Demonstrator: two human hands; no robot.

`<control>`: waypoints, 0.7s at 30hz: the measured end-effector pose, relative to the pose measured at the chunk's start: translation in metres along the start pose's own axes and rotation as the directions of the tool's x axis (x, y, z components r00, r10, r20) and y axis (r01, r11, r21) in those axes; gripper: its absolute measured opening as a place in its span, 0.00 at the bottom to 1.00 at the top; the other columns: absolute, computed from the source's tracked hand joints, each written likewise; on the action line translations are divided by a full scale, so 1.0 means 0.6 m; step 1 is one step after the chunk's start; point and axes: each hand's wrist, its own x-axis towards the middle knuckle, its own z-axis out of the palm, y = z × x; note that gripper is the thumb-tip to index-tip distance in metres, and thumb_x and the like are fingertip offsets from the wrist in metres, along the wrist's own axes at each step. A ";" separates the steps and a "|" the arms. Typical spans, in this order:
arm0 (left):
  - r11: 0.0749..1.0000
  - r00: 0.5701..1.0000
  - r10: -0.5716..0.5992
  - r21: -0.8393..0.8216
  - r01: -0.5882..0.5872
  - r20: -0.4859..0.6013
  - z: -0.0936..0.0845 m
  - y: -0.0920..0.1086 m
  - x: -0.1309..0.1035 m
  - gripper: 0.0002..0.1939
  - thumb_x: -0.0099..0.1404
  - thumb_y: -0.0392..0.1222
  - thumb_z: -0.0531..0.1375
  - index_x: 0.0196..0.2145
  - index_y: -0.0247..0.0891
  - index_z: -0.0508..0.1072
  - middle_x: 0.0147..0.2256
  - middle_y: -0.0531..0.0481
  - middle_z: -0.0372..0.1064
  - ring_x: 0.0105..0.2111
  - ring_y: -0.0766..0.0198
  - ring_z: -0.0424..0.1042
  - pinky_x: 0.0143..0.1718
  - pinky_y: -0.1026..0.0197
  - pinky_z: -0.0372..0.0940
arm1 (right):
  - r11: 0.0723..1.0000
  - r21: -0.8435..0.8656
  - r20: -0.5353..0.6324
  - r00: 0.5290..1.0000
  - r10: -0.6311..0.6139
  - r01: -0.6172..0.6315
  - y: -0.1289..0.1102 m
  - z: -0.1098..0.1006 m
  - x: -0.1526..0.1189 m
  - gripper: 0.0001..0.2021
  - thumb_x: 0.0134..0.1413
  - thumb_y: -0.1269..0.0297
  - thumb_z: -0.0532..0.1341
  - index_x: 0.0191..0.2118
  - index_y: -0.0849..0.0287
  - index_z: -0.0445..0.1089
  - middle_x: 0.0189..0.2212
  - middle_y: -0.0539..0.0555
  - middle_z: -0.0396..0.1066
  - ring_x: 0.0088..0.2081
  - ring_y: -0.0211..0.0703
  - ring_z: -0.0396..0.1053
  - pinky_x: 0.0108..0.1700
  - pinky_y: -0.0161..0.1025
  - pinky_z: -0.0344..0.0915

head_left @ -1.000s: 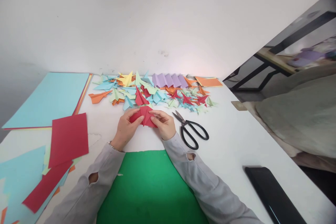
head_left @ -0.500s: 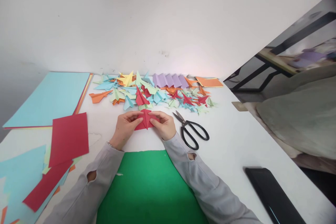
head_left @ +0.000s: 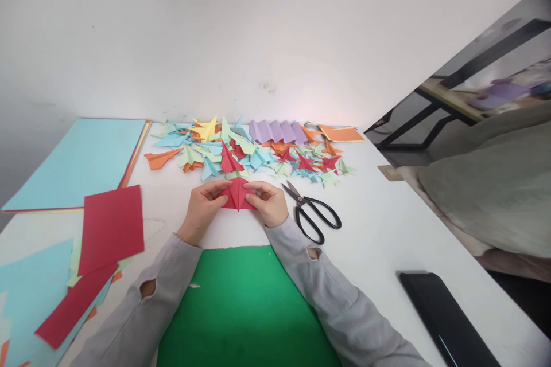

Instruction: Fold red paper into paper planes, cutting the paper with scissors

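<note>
A small folded red paper (head_left: 237, 194) is held up between my two hands, its pointed centre flap facing me. My left hand (head_left: 204, 206) pinches its left side between thumb and fingers. On the opposite side my right hand (head_left: 269, 202) is closed on the paper in the same way. Just beyond stands a folded red paper plane (head_left: 231, 159), at the front of a heap of coloured paper planes (head_left: 258, 157). Black-handled scissors (head_left: 312, 211) lie with blades parted to the right of my right hand.
A green mat (head_left: 249, 304) lies under my forearms. Large coloured sheets (head_left: 81, 160) are stacked at the left, with red paper pieces (head_left: 111, 229) in front. Orange paper (head_left: 342, 134) and pleated purple paper (head_left: 278, 132) sit by the wall. A black phone (head_left: 445, 315) lies at the right.
The folded red paper has opened out a little, its centre flap now looking wider and flatter between my fingers. Both hands keep their hold, and the view has shifted slightly.
</note>
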 end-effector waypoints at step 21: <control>0.985 1.000 -0.004 0.174 0.002 0.009 0.000 0.003 -0.005 0.11 0.46 0.45 0.68 0.28 0.38 0.79 0.31 0.47 0.76 0.34 0.58 0.73 0.38 0.57 0.67 | 0.989 0.062 -0.007 0.991 0.134 -0.133 -0.012 0.003 -0.003 0.11 0.28 0.58 0.72 0.21 0.57 0.75 0.23 0.51 0.75 0.25 0.39 0.69 0.30 0.37 0.67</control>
